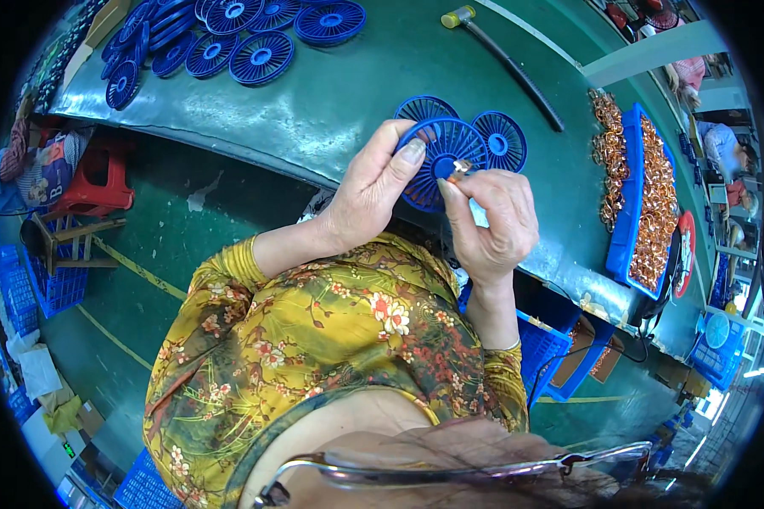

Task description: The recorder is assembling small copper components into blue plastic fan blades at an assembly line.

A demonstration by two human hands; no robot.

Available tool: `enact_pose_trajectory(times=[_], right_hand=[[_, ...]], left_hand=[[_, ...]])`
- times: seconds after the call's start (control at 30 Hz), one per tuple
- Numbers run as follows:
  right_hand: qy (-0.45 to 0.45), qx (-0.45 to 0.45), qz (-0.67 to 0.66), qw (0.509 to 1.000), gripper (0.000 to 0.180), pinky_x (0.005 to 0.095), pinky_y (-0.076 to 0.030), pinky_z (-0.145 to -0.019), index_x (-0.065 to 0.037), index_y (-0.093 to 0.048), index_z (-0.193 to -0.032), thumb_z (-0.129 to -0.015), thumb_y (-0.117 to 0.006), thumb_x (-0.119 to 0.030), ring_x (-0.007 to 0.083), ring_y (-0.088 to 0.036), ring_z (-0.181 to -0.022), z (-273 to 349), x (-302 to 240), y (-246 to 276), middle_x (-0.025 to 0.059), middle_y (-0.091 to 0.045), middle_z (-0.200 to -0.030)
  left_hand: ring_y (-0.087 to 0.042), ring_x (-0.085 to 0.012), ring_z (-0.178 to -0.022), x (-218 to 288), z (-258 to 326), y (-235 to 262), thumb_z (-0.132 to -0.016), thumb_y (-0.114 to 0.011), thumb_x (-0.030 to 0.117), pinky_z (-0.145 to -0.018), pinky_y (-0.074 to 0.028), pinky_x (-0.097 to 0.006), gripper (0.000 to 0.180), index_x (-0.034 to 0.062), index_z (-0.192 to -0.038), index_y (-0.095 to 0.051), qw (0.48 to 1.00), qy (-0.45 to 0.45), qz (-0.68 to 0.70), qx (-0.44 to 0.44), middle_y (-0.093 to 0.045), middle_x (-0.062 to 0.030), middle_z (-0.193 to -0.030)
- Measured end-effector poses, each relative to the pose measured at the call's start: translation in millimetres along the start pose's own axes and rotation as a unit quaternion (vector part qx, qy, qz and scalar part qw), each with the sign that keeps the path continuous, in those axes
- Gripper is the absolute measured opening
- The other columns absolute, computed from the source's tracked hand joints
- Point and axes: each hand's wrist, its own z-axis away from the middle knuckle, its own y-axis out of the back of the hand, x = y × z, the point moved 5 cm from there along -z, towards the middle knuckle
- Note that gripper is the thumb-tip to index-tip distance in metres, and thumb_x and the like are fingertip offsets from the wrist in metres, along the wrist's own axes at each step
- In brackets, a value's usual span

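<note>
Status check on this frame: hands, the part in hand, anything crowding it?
Left hand grips blue spoked disc by its rim. Right hand pinches small copper-coloured piece at disc's hub. Two more blue discs lie just behind on green table; nothing blocking.

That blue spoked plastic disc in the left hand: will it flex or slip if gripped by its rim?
The blue spoked plastic disc probably stays stiff: the left hand holds it by the edge without visible bending. Its open spokes suggest it is light. The thin rim may slip from a loose pinch.

A round red-and-white sign [683, 254] is seen at the counter's right end, beside the blue tray [626, 222].
</note>
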Motion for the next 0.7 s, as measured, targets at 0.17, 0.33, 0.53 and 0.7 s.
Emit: enact_pose_trajectory(times=[0.17, 0.33, 0.53, 0.7], right_hand=[[-0.039, -0.088, 0.054, 0.994, 0.013, 0.0371, -0.044, -0.06, -0.004, -0.058, -0.082, -0.077, -0.069, -0.007, 0.0278, -0.054, -0.07, 4.9, 4.3, -19.3, 0.0089, -0.056, -0.076], [-0.047, -0.111, 0.07, 0.99, 0.014, 0.038, -0.044, -0.063, -0.004, -0.057, -0.085, -0.077, -0.069, -0.007, 0.0286, -0.054, -0.073, 10.3, 3.7, -24.2, 0.0101, -0.056, -0.079], [-0.087, 0.014, 0.143, 0.986, 0.032, 0.0402, -0.04, -0.087, -0.006, -0.064, -0.101, -0.073, -0.075, -0.017, 0.0267, -0.057, -0.1, 12.6, 1.5, -12.4, 0.0078, -0.061, -0.099], [0.0, -0.102, 0.088, 0.991, 0.027, 0.0458, -0.029, -0.104, -0.011, -0.071, -0.098, -0.072, -0.075, -0.019, 0.0244, -0.051, -0.122, 10.0, 0.5, -5.0, -0.0007, -0.066, -0.113]], left_hand=[[-0.059, -0.022, -0.071, 3.5, 5.3, -0.6, -0.095, -0.05, 0.016, -0.066, -0.047, -0.034, 0.025, 0.0005, -0.114, -0.043, 0.982, -0.091, -0.165, 0.032, -0.058, -0.0139, -0.082], [-0.061, -0.0268, -0.068, 0.4, 10.7, 0.0, -0.092, -0.051, 0.011, -0.063, -0.048, -0.037, 0.026, 0.0, -0.113, -0.041, 0.971, -0.113, -0.209, 0.016, -0.058, -0.0146, -0.079], [-0.059, -0.0173, -0.096, -3.6, 3.0, 2.1, -0.091, -0.047, 0.007, -0.086, -0.046, -0.031, 0.034, -0.0012, -0.124, -0.039, 0.997, -0.037, -0.065, -0.013, -0.059, -0.0128, -0.104], [-0.051, -0.0149, -0.113, 2.9, 3.5, -0.6, -0.093, -0.052, 0.009, -0.097, -0.041, -0.03, 0.055, -0.0009, -0.142, -0.028, 0.98, 0.092, 0.117, -0.131, -0.048, -0.0113, -0.127]])
